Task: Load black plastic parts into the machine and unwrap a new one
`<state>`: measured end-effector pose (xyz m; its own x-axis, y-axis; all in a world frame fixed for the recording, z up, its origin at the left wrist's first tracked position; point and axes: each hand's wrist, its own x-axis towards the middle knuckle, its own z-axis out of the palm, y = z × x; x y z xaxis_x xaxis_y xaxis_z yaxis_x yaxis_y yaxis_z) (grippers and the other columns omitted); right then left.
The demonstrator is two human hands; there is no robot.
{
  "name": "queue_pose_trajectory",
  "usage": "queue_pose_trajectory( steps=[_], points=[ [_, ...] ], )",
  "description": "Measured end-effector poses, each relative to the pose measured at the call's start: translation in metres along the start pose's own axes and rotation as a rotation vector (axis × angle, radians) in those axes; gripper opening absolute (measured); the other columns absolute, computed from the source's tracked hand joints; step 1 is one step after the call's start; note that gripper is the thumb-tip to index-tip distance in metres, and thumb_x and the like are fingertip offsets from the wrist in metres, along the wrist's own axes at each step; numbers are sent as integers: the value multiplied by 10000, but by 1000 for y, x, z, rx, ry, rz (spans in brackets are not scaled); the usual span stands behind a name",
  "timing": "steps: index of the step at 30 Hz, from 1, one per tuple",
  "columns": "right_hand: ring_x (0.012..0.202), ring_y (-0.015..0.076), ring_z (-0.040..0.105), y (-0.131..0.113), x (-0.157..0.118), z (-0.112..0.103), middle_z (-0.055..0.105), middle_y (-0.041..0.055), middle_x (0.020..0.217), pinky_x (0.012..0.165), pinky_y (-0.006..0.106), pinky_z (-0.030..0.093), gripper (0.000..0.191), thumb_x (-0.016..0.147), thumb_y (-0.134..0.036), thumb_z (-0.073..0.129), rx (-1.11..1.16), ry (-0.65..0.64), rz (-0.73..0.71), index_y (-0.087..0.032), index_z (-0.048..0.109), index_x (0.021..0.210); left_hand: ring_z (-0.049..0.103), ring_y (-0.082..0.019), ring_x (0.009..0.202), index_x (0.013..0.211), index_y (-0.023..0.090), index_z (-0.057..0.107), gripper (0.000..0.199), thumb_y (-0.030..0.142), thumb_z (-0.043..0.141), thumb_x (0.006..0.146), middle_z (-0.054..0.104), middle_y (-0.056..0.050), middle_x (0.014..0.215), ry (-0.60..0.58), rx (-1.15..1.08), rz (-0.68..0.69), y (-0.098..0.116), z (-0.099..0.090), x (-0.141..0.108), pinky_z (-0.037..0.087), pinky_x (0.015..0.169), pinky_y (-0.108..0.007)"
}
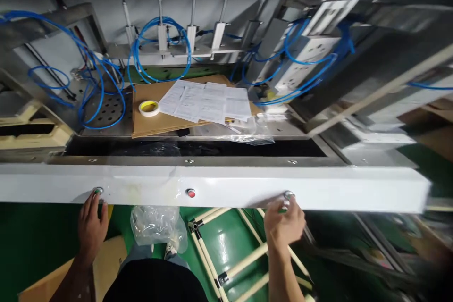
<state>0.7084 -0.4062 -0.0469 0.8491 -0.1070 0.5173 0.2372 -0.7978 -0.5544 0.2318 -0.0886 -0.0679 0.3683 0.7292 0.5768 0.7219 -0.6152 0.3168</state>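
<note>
The left hand (92, 230), fingers loosely spread and empty, touches a round green button (98, 190) on the long white panel (233, 186). The right hand (286, 224), half-curled, empty, touches a round silver-rimmed button (289, 194) farther right.

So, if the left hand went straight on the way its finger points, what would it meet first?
The left hand would meet the round button on the white panel; it seems to touch it now, though depth is unclear.
</note>
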Motion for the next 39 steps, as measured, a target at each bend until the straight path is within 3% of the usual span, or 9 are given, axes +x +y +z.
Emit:
queue_pose_trajectory(
  steps=[5,9,12,17,20,25,30,36,39],
  points=[
    [901,419,676,12,7,9,728,304,1012,755,555,479,504,898,-346,490,-47,17,-39,-60,756,1215,591,-374,1375,1476,159,562,472,375,554,1056,625,-236,1446,41,28,-69,7,4,2,503,1147,-567],
    [980,482,671,-13,-5,-6,718,311,1000,753,595,473,441,915,-415,550,-64,100,-68,-107,787,1123,591,-347,1366,1444,182,592,456,433,501,1074,640,-205,1432,53,-81,-170,20,-20,15,509,1143,-532],
    [977,394,681,-82,-36,-24,742,230,1020,863,561,517,365,995,-382,541,147,120,-363,-130,742,1166,594,-320,1366,1457,188,575,453,419,513,1072,642,-182,1433,108,-130,-149,40,-43,49,501,1163,-496],
    [1172,267,659,-230,-86,-32,759,125,1198,1074,430,480,335,1077,-341,492,410,-409,-1074,-194,687,1307,586,-305,1395,1476,198,554,486,467,482,1078,643,-156,1467,-88,-100,145,71,-42,126,461,1214,-494],
    [1390,319,552,-268,-94,-9,690,165,1418,1223,505,355,564,1067,-518,505,281,-610,-1206,-153,579,1489,505,-335,1484,1546,171,482,597,528,466,1068,563,-171,1570,-264,-5,266,67,-25,146,382,1270,-542],
    [1477,399,471,-251,-89,33,545,266,1579,1239,588,306,860,1009,-695,502,109,-691,-1156,-48,463,1575,403,-368,1559,1599,163,413,707,595,484,1044,454,-173,1660,-344,59,261,25,-13,125,329,1296,-582],
    [1429,393,509,-240,-86,39,610,247,1509,1239,599,285,919,976,-765,497,130,-684,-1133,-74,450,1580,387,-393,1566,1602,195,420,663,551,509,1049,443,-174,1667,-302,58,187,4,-11,104,320,1286,-625],
    [1248,407,594,-242,-70,43,663,251,1380,1114,577,424,1048,837,-888,569,81,-795,-1036,-102,506,1527,351,-417,1580,1551,180,484,601,520,493,1056,433,-193,1668,-328,57,104,-5,-15,125,301,1275,-667],
    [1263,429,579,-242,-67,48,651,249,1401,1093,593,432,1031,813,-885,602,69,-806,-1037,-134,523,1515,342,-385,1591,1566,169,466,621,536,462,1065,411,-170,1686,-356,35,156,0,-17,142,267,1304,-636]
  ],
)
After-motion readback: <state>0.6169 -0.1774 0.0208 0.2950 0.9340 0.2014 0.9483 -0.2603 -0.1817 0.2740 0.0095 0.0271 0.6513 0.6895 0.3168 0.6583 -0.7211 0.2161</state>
